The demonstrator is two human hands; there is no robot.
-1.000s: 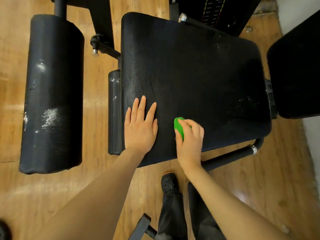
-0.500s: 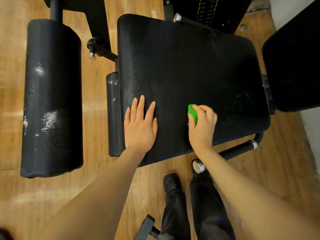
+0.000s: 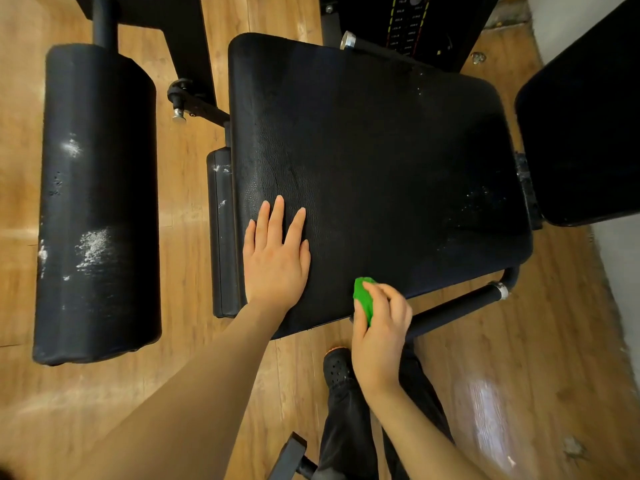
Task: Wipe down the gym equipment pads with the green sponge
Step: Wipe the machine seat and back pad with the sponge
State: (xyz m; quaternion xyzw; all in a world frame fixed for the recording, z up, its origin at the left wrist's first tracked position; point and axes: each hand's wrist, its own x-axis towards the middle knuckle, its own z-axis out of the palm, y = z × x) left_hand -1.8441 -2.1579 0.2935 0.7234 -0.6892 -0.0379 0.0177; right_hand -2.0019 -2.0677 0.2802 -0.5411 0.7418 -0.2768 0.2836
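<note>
**Green sponge at the near edge of a black seat pad**

Seen from above, a large black seat pad [image 3: 374,161] fills the middle of the view, set on a wooden floor [image 3: 194,368]. The left hand [image 3: 275,258] lies flat on the pad's near left part, fingers straight and slightly spread, pointing away from the person. The right hand [image 3: 379,327] is at the pad's near edge, just right of the left hand, with its fingers curled over a green sponge [image 3: 363,296]. The sponge shows at the left side of that hand, under the fingertips and beside the thumb, and sits on the pad right at its front edge. Most of the sponge is hidden by the hand.

To the left, well apart from the seat, lies a long black roller pad [image 3: 100,202] marked with white scuffs. Another black pad [image 3: 585,133] stands at the right edge. Faint white specks dot the seat pad's right side. A black metal bar [image 3: 457,306] runs under the pad's near right corner. Below the hands are dark trousers and a black shoe [image 3: 336,367].
</note>
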